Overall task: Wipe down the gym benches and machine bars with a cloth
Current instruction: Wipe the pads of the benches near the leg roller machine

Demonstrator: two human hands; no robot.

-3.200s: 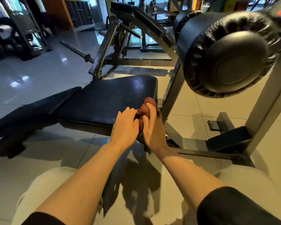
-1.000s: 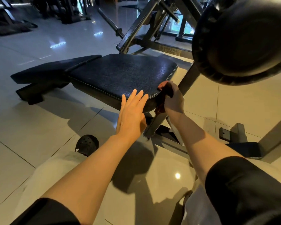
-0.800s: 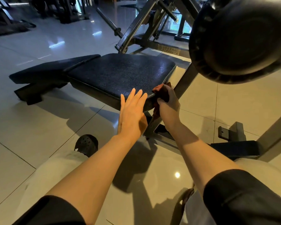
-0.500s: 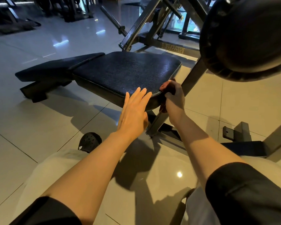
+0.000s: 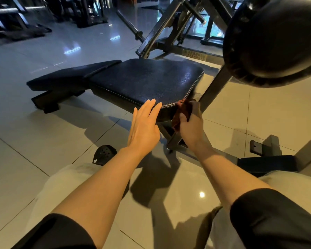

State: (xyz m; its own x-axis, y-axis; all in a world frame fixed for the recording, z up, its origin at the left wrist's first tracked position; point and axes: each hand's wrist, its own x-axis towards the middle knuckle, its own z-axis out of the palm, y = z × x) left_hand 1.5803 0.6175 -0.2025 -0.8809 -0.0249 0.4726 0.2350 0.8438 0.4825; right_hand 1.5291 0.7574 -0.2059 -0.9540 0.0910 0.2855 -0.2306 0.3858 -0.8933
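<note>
The person crouches at the near end of a black padded bench seat (image 5: 147, 81), whose lower back pad (image 5: 70, 74) stretches away to the left across the tiled floor (image 5: 43, 133). The right hand (image 5: 191, 123) has its fingers curled round a reddish-brown cloth (image 5: 180, 114) and holds it against the near right corner of the seat, at the rim and side wall just beside the slanted steel upright (image 5: 214, 87). The left hand (image 5: 144, 124) is flat, fingers straight and together, its tips at the near edge of the seat; whether they press on the pad or only hover over it cannot be told.

As a judgement, the work is at the edge-wiping stage of this one bench. The seat's top surface has a sheen, but nothing shows for certain whether it has been wiped. What appears left is considerable: the far back pad, the steel upright and base frame, the large round roller pad (image 5: 276, 38) overhead at the right, and the bars of the machine (image 5: 169, 24) behind. More equipment stands dim at the far left of the room.
</note>
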